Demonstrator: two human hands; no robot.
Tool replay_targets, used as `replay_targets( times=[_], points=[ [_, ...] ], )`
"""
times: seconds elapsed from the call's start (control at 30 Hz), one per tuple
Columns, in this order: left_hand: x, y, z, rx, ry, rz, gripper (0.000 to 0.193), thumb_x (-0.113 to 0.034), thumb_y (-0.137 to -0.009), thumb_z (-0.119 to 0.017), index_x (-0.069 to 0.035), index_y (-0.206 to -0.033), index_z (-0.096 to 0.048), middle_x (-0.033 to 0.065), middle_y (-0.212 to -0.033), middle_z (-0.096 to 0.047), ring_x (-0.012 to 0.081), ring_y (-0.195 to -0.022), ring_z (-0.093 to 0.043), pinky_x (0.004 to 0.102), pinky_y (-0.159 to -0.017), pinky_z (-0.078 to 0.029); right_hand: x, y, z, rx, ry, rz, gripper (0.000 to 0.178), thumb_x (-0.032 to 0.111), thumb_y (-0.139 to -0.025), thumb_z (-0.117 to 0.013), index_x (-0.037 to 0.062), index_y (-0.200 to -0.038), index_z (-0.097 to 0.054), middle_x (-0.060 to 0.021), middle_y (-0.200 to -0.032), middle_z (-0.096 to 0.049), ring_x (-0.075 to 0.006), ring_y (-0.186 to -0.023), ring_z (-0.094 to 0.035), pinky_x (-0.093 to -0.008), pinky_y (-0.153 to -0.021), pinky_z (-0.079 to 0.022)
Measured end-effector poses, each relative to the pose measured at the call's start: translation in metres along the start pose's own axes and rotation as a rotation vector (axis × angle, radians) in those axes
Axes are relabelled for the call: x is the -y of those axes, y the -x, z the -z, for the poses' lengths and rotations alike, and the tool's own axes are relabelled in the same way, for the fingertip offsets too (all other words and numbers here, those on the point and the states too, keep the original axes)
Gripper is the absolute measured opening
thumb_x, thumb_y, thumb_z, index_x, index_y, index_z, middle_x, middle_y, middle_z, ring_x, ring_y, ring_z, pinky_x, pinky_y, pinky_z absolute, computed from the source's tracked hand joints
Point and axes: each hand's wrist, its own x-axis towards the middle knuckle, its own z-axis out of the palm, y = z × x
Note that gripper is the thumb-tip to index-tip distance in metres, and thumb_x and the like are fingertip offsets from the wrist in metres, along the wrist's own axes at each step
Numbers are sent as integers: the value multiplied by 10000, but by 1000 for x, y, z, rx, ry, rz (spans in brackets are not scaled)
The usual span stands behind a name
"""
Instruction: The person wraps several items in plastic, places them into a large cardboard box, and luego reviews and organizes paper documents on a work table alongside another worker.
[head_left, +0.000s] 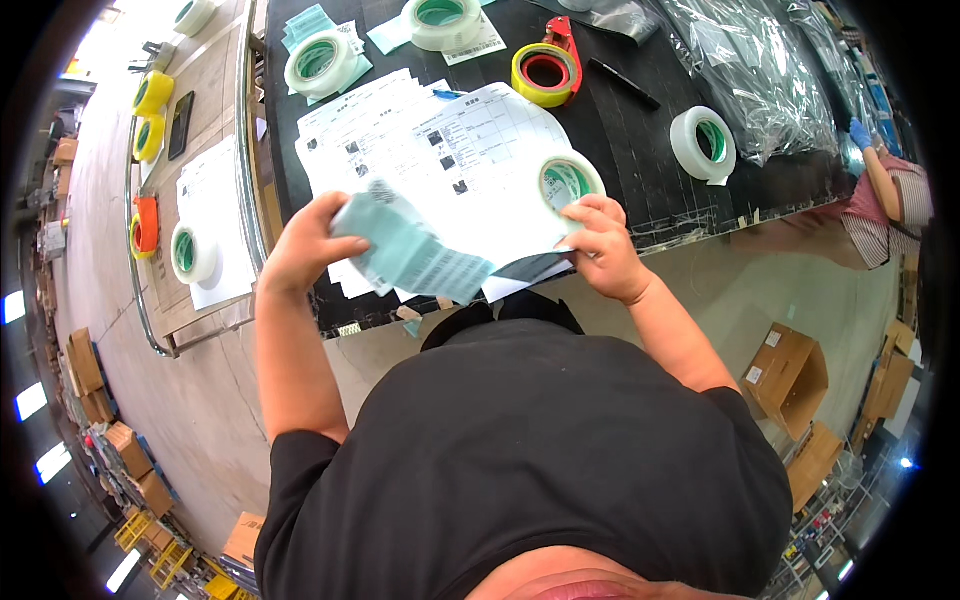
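Observation:
Pinched in my left hand is a folded bunch of pale green labels with printed barcodes, blurred a little by motion. My right hand is closed on the near right edge of a white paper sheet, whose corner lifts and shows a dark shaded underside. Close to those right fingers, a clear tape roll with a green core rests on the sheet. Printed forms lie fanned beneath and behind, and a blue pen shows at their far edge.
The black table also bears a red tape dispenser, a black marker, more tape rolls and clear plastic bags. A metal-railed cart stands left. Another person works far right; an open carton sits on the floor.

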Motion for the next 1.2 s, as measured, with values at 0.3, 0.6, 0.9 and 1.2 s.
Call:
replay_targets(
  times=[0.3, 0.6, 0.9, 1.2],
  points=[
    [1, -120, -96, 255, -627, -90, 482, -149, -724, -793, -44, -1166, -631, 166, -1120, -681, 312, -1088, -631, 383, -953, -487, -21, 2, 45, 79, -346, -173, 149, 6, -724, -760, 45, -861, -716, -97, -1218, -654, -309, -1220, -485, -413, -1045, -384],
    [-3, -101, -127, -135, -777, -229, 545, -162, -725, -798, -71, -1229, -609, 168, -1198, -624, 338, -1161, -571, 417, -967, -477, 21, -11, -8, 132, 62, -52, 139, 103, -715, -758, 113, -832, -683, -86, -1269, -621, -321, -1180, -533, -440, -999, -387],
    [-19, -30, -104, 191, 357, 14, 539, -165, -870, -728, 14, -1325, -504, 87, -1157, -647, 170, -1008, -626, 295, -867, -514, 52, -45, 9, 6, -1157, -890, 219, 154, -934, -659, -58, -990, -666, -68, -918, -683, -108, -828, -630, -258, -747, -516],
    [-8, -29, -121, 4, 507, -52, 460, 19, -833, -723, 44, -1248, -527, 86, -1009, -677, 137, -908, -645, 283, -849, -539, 59, -52, -9, -110, -1054, -816, 425, 109, -876, -724, -69, -1216, -541, -142, -1111, -630, -142, -926, -628, -279, -808, -535]
  ],
)
